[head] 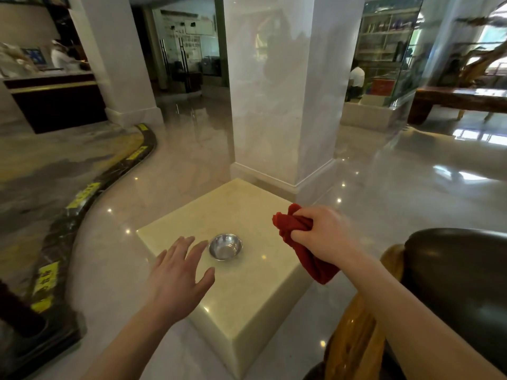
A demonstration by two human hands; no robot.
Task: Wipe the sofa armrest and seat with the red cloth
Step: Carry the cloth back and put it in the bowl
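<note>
With the right hand [323, 231] clenched around the bunched red cloth [301, 242] above the stone table's [247, 311] right edge and the left hand [175, 272] hovering with fingers spread beside the metal bowl [225, 246], wiping seems unstarted, so next the cloth must swing right onto the dark sofa armrest [461, 264].

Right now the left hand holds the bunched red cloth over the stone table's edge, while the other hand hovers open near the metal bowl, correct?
Not quite: the head view shows the right hand holding the red cloth. The left hand hovers open near the metal bowl on the stone table.
</note>
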